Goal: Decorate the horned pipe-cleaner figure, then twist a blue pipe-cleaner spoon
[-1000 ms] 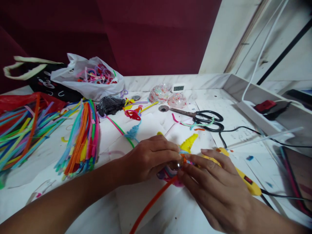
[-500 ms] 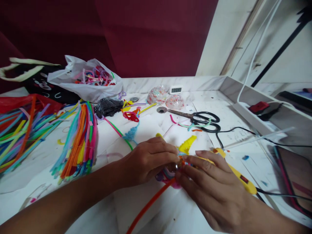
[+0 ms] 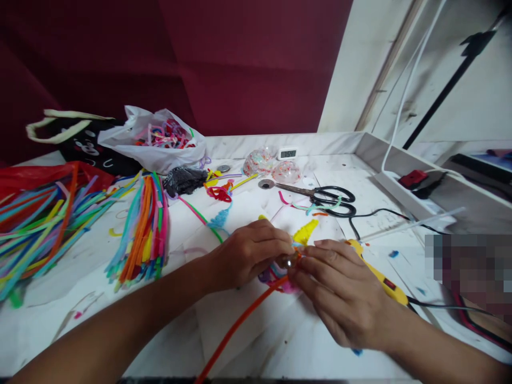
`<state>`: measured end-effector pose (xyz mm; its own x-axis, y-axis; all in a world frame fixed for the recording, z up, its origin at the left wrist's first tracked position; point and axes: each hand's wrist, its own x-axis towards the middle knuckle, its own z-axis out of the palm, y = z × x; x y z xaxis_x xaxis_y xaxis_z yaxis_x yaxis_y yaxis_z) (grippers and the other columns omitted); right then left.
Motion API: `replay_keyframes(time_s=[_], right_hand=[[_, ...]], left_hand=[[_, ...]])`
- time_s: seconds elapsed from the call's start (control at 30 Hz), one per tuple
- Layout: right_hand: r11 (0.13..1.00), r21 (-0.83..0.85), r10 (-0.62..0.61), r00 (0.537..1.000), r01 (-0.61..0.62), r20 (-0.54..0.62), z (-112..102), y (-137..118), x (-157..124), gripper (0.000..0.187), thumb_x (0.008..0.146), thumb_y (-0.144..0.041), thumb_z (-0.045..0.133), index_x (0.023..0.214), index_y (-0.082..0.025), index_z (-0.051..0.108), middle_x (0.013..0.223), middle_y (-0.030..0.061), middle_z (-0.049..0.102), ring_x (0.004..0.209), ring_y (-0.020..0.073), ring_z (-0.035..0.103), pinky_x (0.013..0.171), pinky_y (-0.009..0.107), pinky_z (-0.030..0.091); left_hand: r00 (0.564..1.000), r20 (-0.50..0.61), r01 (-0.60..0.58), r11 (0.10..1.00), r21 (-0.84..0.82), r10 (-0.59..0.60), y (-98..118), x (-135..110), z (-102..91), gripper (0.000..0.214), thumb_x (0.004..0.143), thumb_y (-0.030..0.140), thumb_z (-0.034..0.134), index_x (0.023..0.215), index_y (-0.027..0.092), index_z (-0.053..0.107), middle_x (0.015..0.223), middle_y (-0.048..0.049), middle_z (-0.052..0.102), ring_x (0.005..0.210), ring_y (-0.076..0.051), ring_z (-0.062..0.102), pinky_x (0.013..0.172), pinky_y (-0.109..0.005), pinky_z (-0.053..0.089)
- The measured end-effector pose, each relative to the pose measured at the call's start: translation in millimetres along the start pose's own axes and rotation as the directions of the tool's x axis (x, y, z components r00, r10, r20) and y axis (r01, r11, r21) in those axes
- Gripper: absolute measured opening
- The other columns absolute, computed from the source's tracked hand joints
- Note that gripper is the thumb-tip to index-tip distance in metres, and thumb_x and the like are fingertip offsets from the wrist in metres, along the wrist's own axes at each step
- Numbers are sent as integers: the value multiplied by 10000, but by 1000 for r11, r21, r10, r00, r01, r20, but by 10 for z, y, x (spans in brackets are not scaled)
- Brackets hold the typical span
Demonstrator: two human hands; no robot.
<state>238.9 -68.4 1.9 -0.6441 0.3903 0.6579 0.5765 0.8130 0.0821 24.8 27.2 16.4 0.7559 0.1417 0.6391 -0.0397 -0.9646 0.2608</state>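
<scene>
Between my hands is a small piece shaped from pink, purple and blue pipe cleaners, partly covered by my fingers. A shiny, rounded, see-through thing shows at its top. My left hand is closed, its fingertips pinching the far left side of the piece. From the right, my right hand has its fingers bent around the other side, the fingertips close to those of the left. An orange pipe cleaner runs from beneath the right fingertips down to the lower edge. Just beyond the hands lies a fuzzy yellow shape.
A yellow glue gun with a black cord lies right of my right hand. Black-handled scissors, clear speckled domes and a small digital clock lie behind. Pipe cleaner bundles and a white bag are left.
The camera view has shifted slightly, moving the left-hand things rightward in view. Both hands stay at the piece with only slight finger movement; the orange pipe cleaner still trails down.
</scene>
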Motion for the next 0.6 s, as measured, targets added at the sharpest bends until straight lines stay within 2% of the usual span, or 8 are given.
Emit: replay_keyframes(time_s=[0.2,0.43,0.6], right_hand=[[1000,-18,-19,999,18,-27,12,30,-37,309,843,-120,517,1118,-79,652,1097,136,695,1065,271,615,968,478,457],[1000,-21,-17,1000,17,-19,-2,23,-68,303,842,-121,530,1116,-79,653,1108,141,693,1065,262,614,978,479,455],[1000,-3,1,1000,-2,-26,2,16,-81,281,846,-119,526,1094,-101,658,1148,142,672,1090,251,609,974,480,466]], left_hand=[[1000,22,-10,999,41,9,21,13,-2,198,952,163,463,1067,151,624,1053,-112,707,970,-165,632,862,-308,482],[982,145,119,993,12,-120,150,56,-93,190,949,167,475,1081,148,610,1082,-103,696,1050,-176,620,939,-345,442],[987,112,116,993,3,-115,176,48,-77,190,929,195,530,1093,142,610,1094,-113,695,1064,-190,619,942,-360,441]])
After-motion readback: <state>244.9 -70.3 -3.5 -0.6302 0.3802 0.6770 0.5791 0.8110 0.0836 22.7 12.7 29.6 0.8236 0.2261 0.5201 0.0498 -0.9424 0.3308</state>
